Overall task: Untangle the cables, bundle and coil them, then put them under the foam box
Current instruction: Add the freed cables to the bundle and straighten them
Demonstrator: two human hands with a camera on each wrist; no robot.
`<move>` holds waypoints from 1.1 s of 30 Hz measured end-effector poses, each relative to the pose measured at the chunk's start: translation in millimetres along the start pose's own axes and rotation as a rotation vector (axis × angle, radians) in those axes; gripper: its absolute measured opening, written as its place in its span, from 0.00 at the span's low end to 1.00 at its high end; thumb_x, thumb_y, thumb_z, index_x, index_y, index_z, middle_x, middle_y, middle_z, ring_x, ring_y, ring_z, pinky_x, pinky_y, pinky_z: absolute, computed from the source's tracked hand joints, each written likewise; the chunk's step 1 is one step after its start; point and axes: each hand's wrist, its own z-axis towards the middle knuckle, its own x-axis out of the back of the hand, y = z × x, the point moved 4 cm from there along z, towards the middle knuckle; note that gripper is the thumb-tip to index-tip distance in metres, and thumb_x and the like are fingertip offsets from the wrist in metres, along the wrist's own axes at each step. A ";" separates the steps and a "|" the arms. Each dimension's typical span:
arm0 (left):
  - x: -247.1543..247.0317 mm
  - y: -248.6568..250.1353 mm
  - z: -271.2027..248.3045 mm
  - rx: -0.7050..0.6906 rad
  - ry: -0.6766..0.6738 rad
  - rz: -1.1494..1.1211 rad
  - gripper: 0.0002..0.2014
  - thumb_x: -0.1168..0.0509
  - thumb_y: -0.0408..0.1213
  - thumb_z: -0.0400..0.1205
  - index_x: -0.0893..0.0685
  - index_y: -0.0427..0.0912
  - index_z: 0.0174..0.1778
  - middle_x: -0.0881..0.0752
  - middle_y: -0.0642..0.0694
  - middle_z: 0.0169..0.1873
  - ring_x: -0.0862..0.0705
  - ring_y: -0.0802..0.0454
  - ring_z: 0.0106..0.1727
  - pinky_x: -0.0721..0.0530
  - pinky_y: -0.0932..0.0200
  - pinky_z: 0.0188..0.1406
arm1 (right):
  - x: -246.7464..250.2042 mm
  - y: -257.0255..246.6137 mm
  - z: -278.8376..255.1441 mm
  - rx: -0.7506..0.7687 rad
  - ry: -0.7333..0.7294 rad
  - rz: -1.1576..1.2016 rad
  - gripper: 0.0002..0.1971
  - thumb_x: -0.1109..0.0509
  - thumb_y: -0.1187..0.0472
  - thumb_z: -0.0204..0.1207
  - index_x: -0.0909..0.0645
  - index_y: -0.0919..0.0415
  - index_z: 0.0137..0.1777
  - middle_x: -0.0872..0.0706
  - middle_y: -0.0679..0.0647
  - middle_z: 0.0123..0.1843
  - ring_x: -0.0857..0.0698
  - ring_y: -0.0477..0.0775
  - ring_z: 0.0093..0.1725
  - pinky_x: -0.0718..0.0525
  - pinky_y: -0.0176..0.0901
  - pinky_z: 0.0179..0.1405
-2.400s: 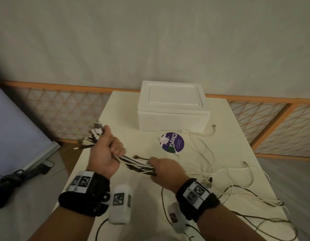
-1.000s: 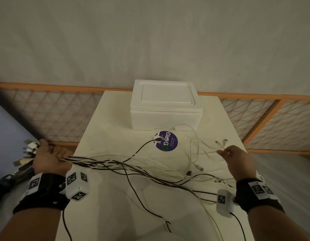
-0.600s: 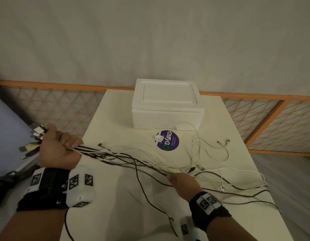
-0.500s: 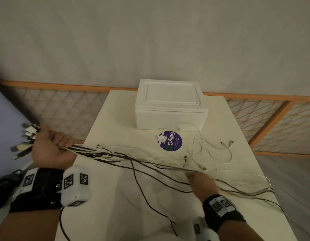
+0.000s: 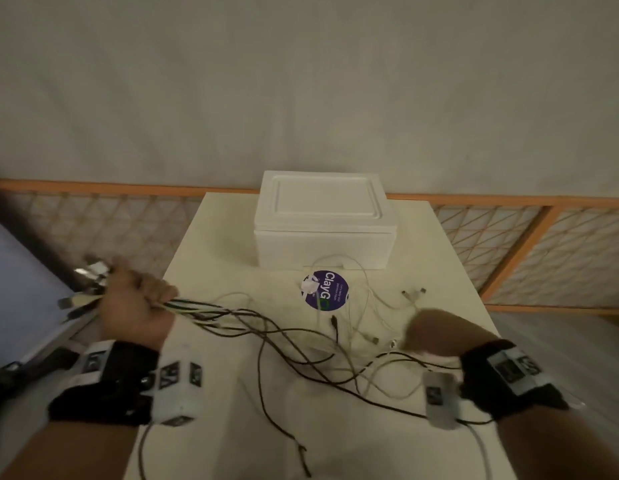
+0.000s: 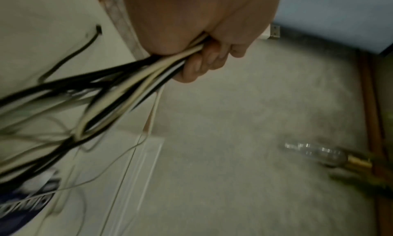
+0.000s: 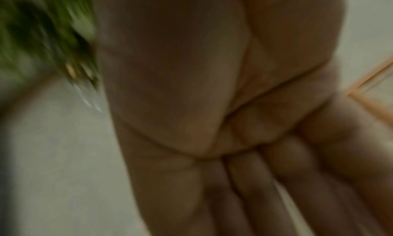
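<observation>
two hands were in view over a pale counter (image 5: 232,427). left hand (image 5: 135,306), at the counter's left edge: fingers (image 6: 204,66) curled tight round a bunch of black and white cables (image 5: 266,337), with the plug ends (image 5: 88,282) sticking out past the fist on the far side. the left wrist view showed the same bunch pressed between palm and curled fingers, black and cream strands together.

cables: from the fist they fanned out to the right across the counter, crossing one another in loose loops; some thin white ones lay near the front of the foam box, and one black strand trailed toward the near edge. not bundled, not coiled.

right hand (image 5: 429,332), near the counter's right side, just above or on the loose strands; blurred in the head view. the right wrist view showed its fingers (image 7: 287,180) stretched fairly straight and side by side, with nothing plainly held; whether they touched a cable could not be told.

foam box (image 5: 323,223): white, lid on, standing at the far middle of the counter, nothing seen under it.

round purple sticker (image 5: 325,291): flat on the counter just in front of the box, thin white cables lying across and beside it.

orange-framed lattice panel (image 5: 543,251): behind the counter, along the wall.
</observation>
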 end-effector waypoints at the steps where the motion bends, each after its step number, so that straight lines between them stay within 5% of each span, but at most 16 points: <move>1: -22.0 -17.7 -22.9 0.024 -0.074 0.026 0.26 0.40 0.54 0.82 0.31 0.49 0.18 0.33 0.54 0.13 0.34 0.60 0.15 0.31 0.67 0.14 | 20.1 -33.5 1.6 0.139 0.173 0.189 0.19 0.31 0.45 0.76 0.15 0.60 0.55 0.15 0.48 0.48 0.21 0.44 0.46 0.27 0.28 0.47; 3: -37.1 -44.3 -38.4 0.046 -0.109 0.057 0.27 0.41 0.53 0.85 0.36 0.48 0.20 0.38 0.54 0.14 0.38 0.58 0.16 0.35 0.67 0.16 | 48.4 -105.3 -10.1 0.369 0.399 0.547 0.31 0.22 0.43 0.67 0.23 0.54 0.68 0.19 0.42 0.60 0.22 0.40 0.56 0.31 0.20 0.57; 5: -52.4 -65.3 -52.7 0.121 -0.149 0.081 0.26 0.40 0.53 0.85 0.37 0.47 0.22 0.38 0.52 0.16 0.39 0.57 0.17 0.33 0.66 0.17 | 48.5 -156.9 -11.6 0.493 0.419 0.522 0.46 0.20 0.41 0.61 0.34 0.52 0.78 0.24 0.46 0.72 0.26 0.47 0.68 0.32 0.36 0.71; 6: -60.9 -72.0 -61.1 0.153 -0.180 0.093 0.26 0.39 0.53 0.84 0.36 0.47 0.22 0.38 0.52 0.16 0.39 0.57 0.18 0.32 0.65 0.18 | 43.0 -173.8 -6.9 0.512 0.423 0.459 0.45 0.20 0.43 0.62 0.36 0.53 0.78 0.22 0.50 0.71 0.25 0.50 0.68 0.33 0.45 0.74; 8: -69.7 -75.7 -73.2 0.175 -0.240 0.100 0.26 0.38 0.53 0.83 0.34 0.47 0.20 0.36 0.51 0.16 0.38 0.57 0.18 0.32 0.65 0.19 | 29.7 -184.5 1.5 0.502 0.514 0.275 0.29 0.26 0.52 0.66 0.27 0.55 0.68 0.14 0.53 0.56 0.18 0.57 0.58 0.30 0.56 0.71; 10: -68.6 -66.8 -70.0 0.181 -0.266 0.109 0.27 0.38 0.53 0.82 0.34 0.48 0.18 0.36 0.52 0.15 0.38 0.58 0.17 0.33 0.66 0.18 | 17.9 -169.3 7.4 0.442 0.610 0.188 0.14 0.34 0.55 0.63 0.20 0.55 0.49 0.14 0.52 0.43 0.17 0.60 0.47 0.23 0.55 0.59; 13: -56.9 -48.3 -59.6 0.175 -0.244 0.067 0.27 0.38 0.53 0.82 0.34 0.48 0.18 0.37 0.53 0.15 0.38 0.58 0.17 0.34 0.67 0.18 | 3.7 -134.4 12.5 0.391 0.648 0.235 0.14 0.40 0.50 0.58 0.19 0.53 0.39 0.17 0.48 0.42 0.17 0.57 0.45 0.23 0.45 0.48; 15: -49.7 -48.8 -57.4 0.196 -0.228 0.033 0.27 0.38 0.52 0.82 0.35 0.48 0.18 0.38 0.53 0.15 0.38 0.59 0.16 0.34 0.67 0.17 | 6.2 -125.6 8.9 0.379 0.582 0.257 0.18 0.33 0.50 0.60 0.19 0.51 0.50 0.17 0.46 0.51 0.18 0.54 0.53 0.23 0.48 0.59; 17: -49.5 -59.8 -64.7 0.207 -0.235 0.059 0.26 0.38 0.52 0.82 0.34 0.48 0.18 0.37 0.53 0.15 0.38 0.59 0.16 0.34 0.67 0.17 | 16.7 -140.5 -3.5 0.477 0.495 0.307 0.36 0.23 0.44 0.59 0.27 0.50 0.69 0.22 0.46 0.67 0.26 0.50 0.68 0.34 0.53 0.75; 19: -56.5 -73.9 -77.8 0.219 -0.276 0.124 0.25 0.38 0.50 0.82 0.32 0.48 0.18 0.36 0.52 0.14 0.38 0.58 0.16 0.33 0.66 0.17 | 32.2 -166.4 -18.9 0.546 0.471 0.419 0.48 0.19 0.42 0.57 0.35 0.57 0.76 0.28 0.49 0.73 0.32 0.51 0.73 0.40 0.53 0.79; 22: -67.8 -81.5 -91.3 0.216 -0.362 0.216 0.27 0.41 0.50 0.84 0.31 0.48 0.16 0.36 0.52 0.14 0.37 0.58 0.17 0.31 0.64 0.18 | 45.3 -190.5 -34.6 0.444 0.844 0.378 0.33 0.22 0.46 0.55 0.24 0.64 0.57 0.19 0.56 0.53 0.20 0.60 0.53 0.20 0.54 0.54; 24: -71.1 -75.1 -90.2 0.182 -0.373 0.247 0.28 0.42 0.50 0.84 0.31 0.48 0.15 0.36 0.52 0.14 0.37 0.58 0.17 0.31 0.64 0.20 | 45.9 -190.1 -40.8 0.267 1.043 0.323 0.31 0.29 0.36 0.52 0.24 0.60 0.47 0.21 0.53 0.44 0.22 0.56 0.44 0.24 0.49 0.43; 26: -68.7 -66.1 -82.1 0.132 -0.333 0.231 0.26 0.41 0.49 0.84 0.29 0.49 0.17 0.36 0.52 0.15 0.37 0.58 0.18 0.32 0.65 0.20 | 45.1 -186.9 -43.5 0.165 0.908 0.273 0.36 0.33 0.25 0.47 0.26 0.56 0.42 0.22 0.49 0.41 0.23 0.53 0.41 0.27 0.46 0.40; 29: -59.4 -61.8 -72.7 0.097 -0.268 0.216 0.26 0.40 0.49 0.84 0.29 0.49 0.18 0.37 0.52 0.15 0.38 0.58 0.17 0.34 0.64 0.18 | 55.6 -182.7 -47.5 0.179 0.704 0.127 0.32 0.34 0.22 0.57 0.32 0.54 0.31 0.25 0.46 0.30 0.23 0.50 0.33 0.33 0.41 0.29; 31: -55.7 -67.9 -75.8 0.121 -0.282 0.253 0.27 0.38 0.52 0.82 0.32 0.48 0.16 0.38 0.52 0.15 0.39 0.57 0.17 0.35 0.63 0.17 | 67.2 -194.6 -59.2 0.379 0.893 0.154 0.25 0.25 0.33 0.59 0.27 0.54 0.36 0.21 0.47 0.34 0.21 0.52 0.36 0.29 0.41 0.32; 33: -55.2 -75.3 -83.5 0.160 -0.337 0.311 0.28 0.38 0.54 0.79 0.30 0.47 0.13 0.34 0.51 0.14 0.34 0.56 0.16 0.32 0.63 0.17 | 68.0 -207.6 -58.1 0.519 0.902 0.292 0.26 0.21 0.49 0.58 0.23 0.57 0.54 0.16 0.51 0.47 0.17 0.54 0.46 0.21 0.48 0.46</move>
